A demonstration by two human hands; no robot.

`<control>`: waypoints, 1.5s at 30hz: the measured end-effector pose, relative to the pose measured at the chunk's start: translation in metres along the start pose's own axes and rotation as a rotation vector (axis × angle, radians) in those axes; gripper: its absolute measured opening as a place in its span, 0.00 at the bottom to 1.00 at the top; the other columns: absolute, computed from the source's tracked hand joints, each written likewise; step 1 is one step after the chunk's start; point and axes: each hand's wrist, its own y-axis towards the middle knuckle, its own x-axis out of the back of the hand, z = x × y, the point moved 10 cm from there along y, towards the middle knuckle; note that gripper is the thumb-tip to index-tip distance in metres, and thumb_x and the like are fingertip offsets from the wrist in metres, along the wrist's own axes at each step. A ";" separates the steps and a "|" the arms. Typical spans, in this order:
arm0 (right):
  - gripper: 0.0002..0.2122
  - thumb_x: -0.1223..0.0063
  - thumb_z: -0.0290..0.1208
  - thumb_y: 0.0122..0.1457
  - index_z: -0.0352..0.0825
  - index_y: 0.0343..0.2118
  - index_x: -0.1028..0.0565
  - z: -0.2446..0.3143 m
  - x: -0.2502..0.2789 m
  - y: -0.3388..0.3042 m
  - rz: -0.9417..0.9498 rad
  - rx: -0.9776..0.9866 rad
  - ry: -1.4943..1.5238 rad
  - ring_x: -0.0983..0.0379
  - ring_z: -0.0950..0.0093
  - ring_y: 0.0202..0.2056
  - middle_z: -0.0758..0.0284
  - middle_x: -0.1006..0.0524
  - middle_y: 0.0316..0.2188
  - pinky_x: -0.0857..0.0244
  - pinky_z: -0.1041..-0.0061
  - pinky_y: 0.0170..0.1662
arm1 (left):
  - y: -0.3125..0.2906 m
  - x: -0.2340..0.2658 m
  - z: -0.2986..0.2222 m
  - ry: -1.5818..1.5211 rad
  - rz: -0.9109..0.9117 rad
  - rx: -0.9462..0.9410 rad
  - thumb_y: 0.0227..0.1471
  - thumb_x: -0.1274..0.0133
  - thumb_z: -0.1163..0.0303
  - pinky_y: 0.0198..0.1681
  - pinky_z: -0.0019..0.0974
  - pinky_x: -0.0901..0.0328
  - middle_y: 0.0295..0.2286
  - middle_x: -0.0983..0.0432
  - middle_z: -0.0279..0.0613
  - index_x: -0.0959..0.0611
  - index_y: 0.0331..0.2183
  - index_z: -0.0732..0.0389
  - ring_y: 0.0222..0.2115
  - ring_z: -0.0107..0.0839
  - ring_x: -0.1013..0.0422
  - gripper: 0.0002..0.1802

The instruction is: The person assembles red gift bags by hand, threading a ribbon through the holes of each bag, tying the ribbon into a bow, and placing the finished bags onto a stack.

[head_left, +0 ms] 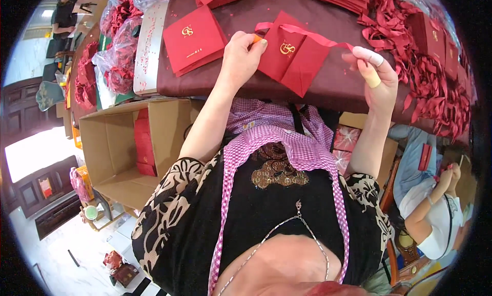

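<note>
A small red paper bag (289, 55) with gold print lies tilted on the dark red tablecloth in front of me. Across its upper part runs a red ribbon (320, 37). At the bag's left edge my left hand (242, 58) is closed in a pinch, an orange covering on one finger; the ribbon's left end runs to these fingertips. My right hand (378, 73), raised to the right, pinches the ribbon's other end between thumb and fingers. White wrapping covers one of its fingers, and a yellow band is on the thumb.
Left of the bag lies a flat stack of red bags (195, 40). Loose red ribbons (394, 35) heap up at the right. An open cardboard box (110, 152) with red bags stands below the table's left edge. Another person (433, 209) sits at the right.
</note>
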 end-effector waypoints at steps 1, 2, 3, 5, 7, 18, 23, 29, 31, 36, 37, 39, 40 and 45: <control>0.10 0.46 0.22 0.57 0.30 0.42 0.22 0.003 0.000 0.000 -0.074 -0.014 -0.032 0.27 0.81 0.36 0.61 0.23 0.44 0.35 0.84 0.36 | 0.000 -0.001 0.000 -0.046 0.022 0.006 0.49 0.43 0.71 0.31 0.32 0.38 0.24 0.29 0.43 0.19 0.30 0.69 0.26 0.29 0.32 0.10; 0.10 0.46 0.22 0.57 0.30 0.42 0.22 0.007 -0.006 0.002 -0.077 -0.015 -0.024 0.27 0.81 0.36 0.61 0.23 0.44 0.35 0.84 0.36 | 0.001 0.001 -0.002 -0.038 0.027 0.006 0.49 0.43 0.71 0.31 0.32 0.38 0.24 0.29 0.43 0.19 0.30 0.69 0.26 0.29 0.32 0.10; 0.09 0.45 0.23 0.57 0.31 0.41 0.21 0.022 -0.016 0.004 -0.047 0.098 -0.227 0.27 0.81 0.36 0.63 0.23 0.42 0.35 0.84 0.36 | 0.002 -0.001 -0.001 -0.071 0.076 0.047 0.48 0.44 0.71 0.32 0.33 0.37 0.26 0.29 0.44 0.19 0.31 0.68 0.27 0.32 0.31 0.10; 0.09 0.42 0.24 0.54 0.35 0.39 0.20 0.034 -0.034 0.002 -0.014 0.278 -0.535 0.27 0.75 0.38 0.67 0.24 0.37 0.34 0.79 0.40 | 0.001 -0.004 0.002 -0.099 0.129 0.089 0.47 0.45 0.70 0.34 0.34 0.35 0.27 0.29 0.45 0.18 0.33 0.67 0.29 0.35 0.30 0.11; 0.08 0.41 0.26 0.52 0.37 0.37 0.20 0.046 -0.059 -0.002 -0.012 0.469 -0.874 0.28 0.68 0.41 0.66 0.24 0.40 0.36 0.72 0.45 | 0.001 -0.006 0.000 -0.129 0.164 0.040 0.47 0.47 0.72 0.34 0.33 0.36 0.27 0.29 0.44 0.18 0.33 0.68 0.28 0.34 0.31 0.11; 0.04 0.44 0.30 0.54 0.39 0.33 0.23 0.005 -0.128 -0.002 0.180 0.432 -0.751 0.30 0.71 0.33 0.70 0.24 0.28 0.44 0.69 0.47 | 0.002 -0.008 -0.006 -0.170 0.184 0.035 0.46 0.47 0.74 0.31 0.35 0.36 0.25 0.26 0.49 0.19 0.33 0.68 0.26 0.36 0.29 0.10; 0.04 0.43 0.30 0.53 0.37 0.30 0.24 0.001 -0.138 -0.001 0.134 0.463 -0.859 0.30 0.71 0.32 0.70 0.24 0.27 0.44 0.68 0.45 | -0.002 -0.008 -0.007 -0.117 0.204 0.040 0.51 0.48 0.77 0.34 0.25 0.35 0.26 0.22 0.34 0.18 0.36 0.69 0.29 0.17 0.31 0.10; 0.04 0.44 0.30 0.51 0.37 0.28 0.25 0.004 -0.139 0.002 0.083 0.477 -0.886 0.29 0.69 0.30 0.68 0.24 0.24 0.44 0.68 0.43 | -0.007 -0.004 -0.020 -0.124 0.166 -0.005 0.51 0.48 0.77 0.33 0.26 0.36 0.25 0.23 0.33 0.19 0.36 0.69 0.29 0.17 0.32 0.09; 0.04 0.45 0.30 0.51 0.36 0.27 0.25 0.004 -0.139 0.005 0.082 0.466 -0.904 0.29 0.68 0.30 0.68 0.24 0.23 0.44 0.68 0.42 | -0.006 -0.007 -0.026 -0.129 0.182 -0.010 0.51 0.48 0.77 0.32 0.26 0.36 0.24 0.25 0.32 0.19 0.36 0.69 0.28 0.17 0.33 0.09; 0.03 0.46 0.29 0.49 0.37 0.23 0.27 0.008 -0.146 0.014 0.088 0.458 -0.908 0.29 0.66 0.27 0.66 0.25 0.20 0.44 0.66 0.39 | -0.007 0.001 -0.034 -0.095 0.120 -0.084 0.50 0.48 0.76 0.32 0.30 0.34 0.25 0.23 0.39 0.19 0.34 0.69 0.28 0.24 0.29 0.08; 0.04 0.47 0.29 0.49 0.36 0.22 0.28 0.009 -0.147 0.017 0.112 0.447 -0.914 0.29 0.65 0.26 0.65 0.26 0.20 0.44 0.65 0.39 | -0.006 0.002 -0.039 -0.068 0.101 -0.134 0.50 0.48 0.76 0.32 0.31 0.34 0.26 0.23 0.42 0.20 0.34 0.68 0.28 0.27 0.27 0.08; 0.05 0.49 0.29 0.49 0.36 0.21 0.30 0.012 -0.150 0.016 0.139 0.451 -0.901 0.30 0.64 0.25 0.64 0.27 0.19 0.44 0.63 0.38 | -0.010 0.010 -0.057 -0.025 0.002 -0.265 0.46 0.47 0.76 0.31 0.40 0.33 0.26 0.25 0.52 0.20 0.31 0.67 0.28 0.45 0.27 0.07; 0.05 0.49 0.28 0.49 0.36 0.21 0.30 0.012 -0.151 0.017 0.160 0.441 -0.944 0.30 0.64 0.26 0.63 0.27 0.19 0.44 0.63 0.38 | -0.009 0.007 -0.060 0.037 0.068 -0.216 0.45 0.48 0.76 0.29 0.43 0.34 0.24 0.27 0.53 0.21 0.27 0.66 0.26 0.51 0.30 0.04; 0.09 0.47 0.29 0.52 0.35 0.20 0.33 0.030 -0.171 0.008 0.224 0.624 -1.164 0.35 0.61 0.25 0.62 0.33 0.18 0.44 0.64 0.37 | -0.017 0.007 -0.076 0.058 -0.045 -0.298 0.35 0.48 0.71 0.32 0.49 0.35 0.18 0.28 0.53 0.24 0.15 0.63 0.24 0.52 0.30 0.06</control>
